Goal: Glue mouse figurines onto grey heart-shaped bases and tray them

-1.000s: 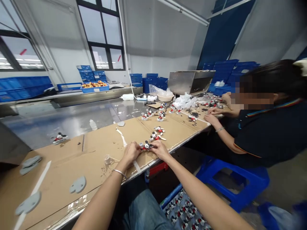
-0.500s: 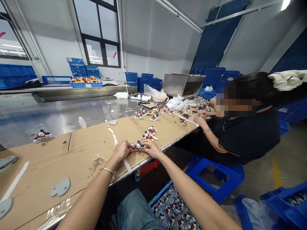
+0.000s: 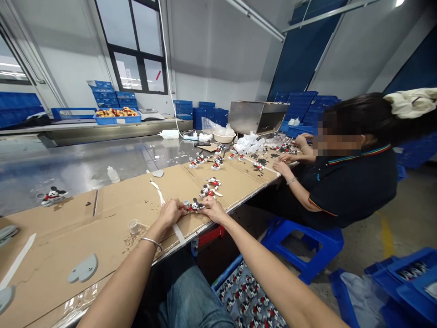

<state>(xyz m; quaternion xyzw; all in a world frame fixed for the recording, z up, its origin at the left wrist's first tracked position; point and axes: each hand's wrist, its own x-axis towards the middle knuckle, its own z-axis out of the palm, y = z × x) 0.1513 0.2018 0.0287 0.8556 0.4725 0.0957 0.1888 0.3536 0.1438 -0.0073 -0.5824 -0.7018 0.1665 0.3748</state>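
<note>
Between my hands, at the near edge of the cardboard-covered table, is a Mickey Mouse figurine (image 3: 195, 206) with black ears, a red body and a small grey round part at its left. My left hand (image 3: 173, 212) grips its left side, and my right hand (image 3: 213, 209) has its fingers closed on the right side. Just beyond my right hand lie more figurines (image 3: 206, 191), one by a white stick-like piece. Left of my left wrist stands a small clear cup (image 3: 134, 226) with brown crumbs around it.
Grey heart-like pieces (image 3: 83, 269) lie at the left, and a lone figurine (image 3: 53, 195) stands farther back. A white squeeze bottle (image 3: 113, 174) stands behind the cardboard. Below my right arm is a crate (image 3: 223, 275) of figurines. A co-worker (image 3: 355, 182) sits at the right.
The view has shifted slightly, so the scene sits a little to the left. Both my hands stay on the figurine. The co-worker's hands have moved a little over the table.
</note>
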